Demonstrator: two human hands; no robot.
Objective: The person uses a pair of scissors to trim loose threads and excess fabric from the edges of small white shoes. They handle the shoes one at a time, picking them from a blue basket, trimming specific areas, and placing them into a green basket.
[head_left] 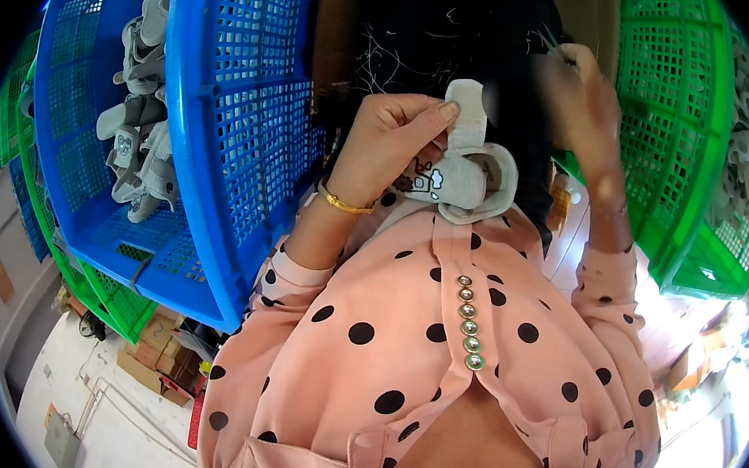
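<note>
Grey knit baby sock, soft, light, limp; held chest-high over a pink dotted blouse. Best taken at the folded cuff. Left hand raised, wrist bent, grip pinched on the sock's upper strip. Right hand lifted, blurred; grip state cannot be told. Blue basket left, green basket right.

A large blue plastic lattice basket on the left holds grey baby shoes piled against its far wall, a green plastic lattice basket stands on the right, and brown cardboard boxes lie lower left.
</note>
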